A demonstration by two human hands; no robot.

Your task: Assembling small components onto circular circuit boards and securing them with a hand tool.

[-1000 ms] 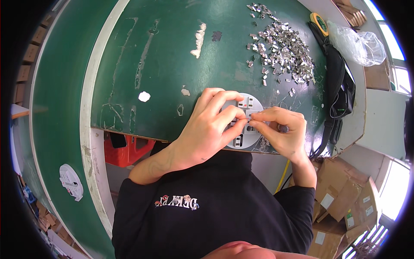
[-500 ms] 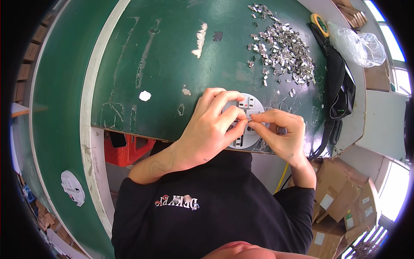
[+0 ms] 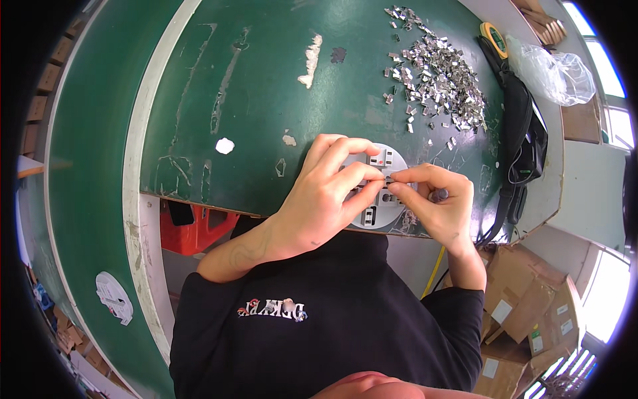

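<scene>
A round grey fixture disc (image 3: 380, 193) lies flat at the near edge of the green worktable (image 3: 266, 100), directly in front of the person, so both hands can work over it at close range. The left hand (image 3: 325, 196) lies across the disc's left half, palm down, and appears to hold it still; its thumb and forefinger pinch 1 small silvery metal clip (image 3: 388, 177) from the left side. The right hand (image 3: 435, 203) meets it from the right, thumb and forefinger closed on the same clip, so the 2 pinches sit tip to tip just above the disc's upper part. That grip seems to keep the tiny piece level over the disc's slots (image 3: 369, 216). Both wrists are bent inward, forearms entering from the lower edge, the right one in a black sleeve. The other fingers of the right hand curl loosely underneath.

A heap of loose clips (image 3: 438, 73) lies well apart at the far right of the table, beside a black cable bundle (image 3: 522, 139), a roll of yellow tape (image 3: 492, 32) and a clear plastic bag (image 3: 555, 70).
</scene>
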